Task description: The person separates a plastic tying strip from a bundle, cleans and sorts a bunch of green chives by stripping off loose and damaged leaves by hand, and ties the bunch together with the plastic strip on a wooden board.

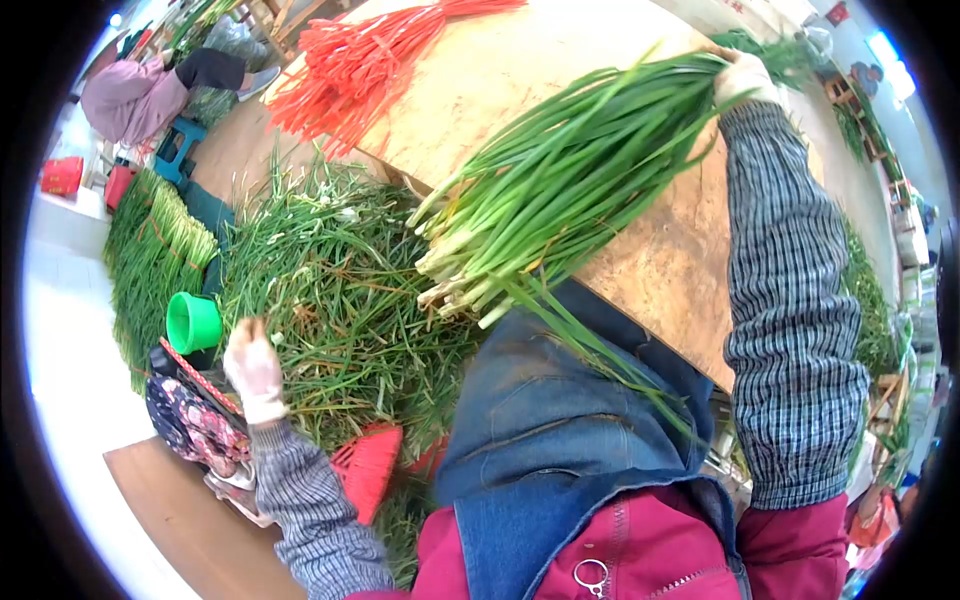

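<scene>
My right hand (745,80), in a pale glove with a checked sleeve cover, is closed around the leafy end of a large bunch of garlic chives (580,165). The bunch slants over the table corner, its pale stem ends pointing left above my lap. A few loose leaves (620,370) hang from it across my denim apron (560,410). My left hand (255,370), gloved with bare fingertips, is raised at the left over a heap of loose trimmed leaves (340,290). Its fingers are drawn together; anything between them is too small to make out.
Red ties (370,65) lie on the wooden table (670,270). Tied bunches of chives (155,250), a green tub (193,322) and a blue stool (180,148) stand left. A red plastic piece (368,470) is by my left forearm. Another person (140,100) sits at the upper left.
</scene>
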### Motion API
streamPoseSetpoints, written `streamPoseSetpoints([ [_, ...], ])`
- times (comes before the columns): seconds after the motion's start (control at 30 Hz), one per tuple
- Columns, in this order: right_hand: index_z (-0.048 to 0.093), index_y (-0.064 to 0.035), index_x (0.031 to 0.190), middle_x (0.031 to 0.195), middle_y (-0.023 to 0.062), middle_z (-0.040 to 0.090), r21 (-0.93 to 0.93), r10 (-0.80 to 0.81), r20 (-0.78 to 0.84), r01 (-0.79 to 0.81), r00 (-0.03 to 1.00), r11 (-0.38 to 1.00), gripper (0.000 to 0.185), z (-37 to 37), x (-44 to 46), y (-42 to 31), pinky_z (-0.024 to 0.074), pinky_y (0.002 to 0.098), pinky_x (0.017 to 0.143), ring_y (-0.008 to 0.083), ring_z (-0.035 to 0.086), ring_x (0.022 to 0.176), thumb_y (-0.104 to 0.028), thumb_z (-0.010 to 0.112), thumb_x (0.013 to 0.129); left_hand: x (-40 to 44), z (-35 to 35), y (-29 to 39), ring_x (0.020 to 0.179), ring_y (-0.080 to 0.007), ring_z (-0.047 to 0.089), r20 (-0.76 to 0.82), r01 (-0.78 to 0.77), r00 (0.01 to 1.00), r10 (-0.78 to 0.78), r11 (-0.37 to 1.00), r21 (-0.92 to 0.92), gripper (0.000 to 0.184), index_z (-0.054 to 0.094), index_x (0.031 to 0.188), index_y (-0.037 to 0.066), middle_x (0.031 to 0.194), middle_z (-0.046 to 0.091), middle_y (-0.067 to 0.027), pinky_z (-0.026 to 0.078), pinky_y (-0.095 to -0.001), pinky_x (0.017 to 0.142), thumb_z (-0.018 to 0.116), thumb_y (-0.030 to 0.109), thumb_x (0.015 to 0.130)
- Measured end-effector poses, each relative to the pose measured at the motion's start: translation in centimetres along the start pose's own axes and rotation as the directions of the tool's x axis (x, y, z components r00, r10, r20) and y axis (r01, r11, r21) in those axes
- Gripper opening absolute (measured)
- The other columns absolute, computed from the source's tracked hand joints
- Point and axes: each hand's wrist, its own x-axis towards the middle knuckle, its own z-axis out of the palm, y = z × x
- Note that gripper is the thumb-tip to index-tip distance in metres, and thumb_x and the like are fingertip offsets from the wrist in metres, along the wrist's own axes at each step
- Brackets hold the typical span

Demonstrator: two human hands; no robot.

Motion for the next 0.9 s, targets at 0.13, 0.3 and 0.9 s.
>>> streamPoseSetpoints([
  [0.13, 0.059, -0.0078, 0.111, 0.094, 0.0116, 0.064, -0.185, 0.019, -0.171, -0.051, 0.985, 0.981, 0.032, 3.5, 4.6, 1.0, 0.0483, 0.0231, 0.078, 0.0154, 0.062, 0.086, -0.005, 0.053, 0.079, -4.2, -2.2, 10.9, 0.111, -0.0258, 0.044, 0.048, -0.655, 0.722, 0.691, 0.658, 0.371, 0.050, 0.051, 0.118, 0.009, 0.122, 0.048, -0.0085, 0.031, -0.0418, 0.092, 0.064, 0.019, 0.072],
  [0.3, 0.057, -0.0161, 0.113, 0.107, 0.0051, 0.060, -0.489, 0.070, 0.010, -0.056, 0.997, 0.870, 0.030, 2.6, 4.6, -0.1, 0.0464, 0.0303, 0.081, 0.0192, 0.057, 0.099, -0.022, 0.050, 0.085, -6.9, 4.0, 20.2, 0.111, -0.0207, 0.040, -0.031, -0.938, 0.207, 0.978, 0.208, 0.277, 0.032, 0.061, 0.106, 0.018, 0.121, 0.045, 0.0020, 0.035, -0.0381, 0.091, 0.055, 0.016, 0.075],
  [0.9, 0.063, -0.0161, 0.104, 0.090, 0.0151, 0.063, -0.298, 0.052, -0.136, -0.091, 0.989, 0.950, 0.025, 4.7, 3.0, 2.0, 0.0467, 0.0284, 0.078, 0.0233, 0.061, 0.085, -0.011, 0.056, 0.080, -5.5, -1.1, 2.7, 0.102, -0.0283, 0.051, 0.479, -0.688, 0.725, 0.494, 0.551, 0.473, 0.046, 0.052, 0.113, 0.005, 0.113, 0.053, -0.0135, 0.039, -0.0420, 0.090, 0.066, 0.013, 0.070],
])
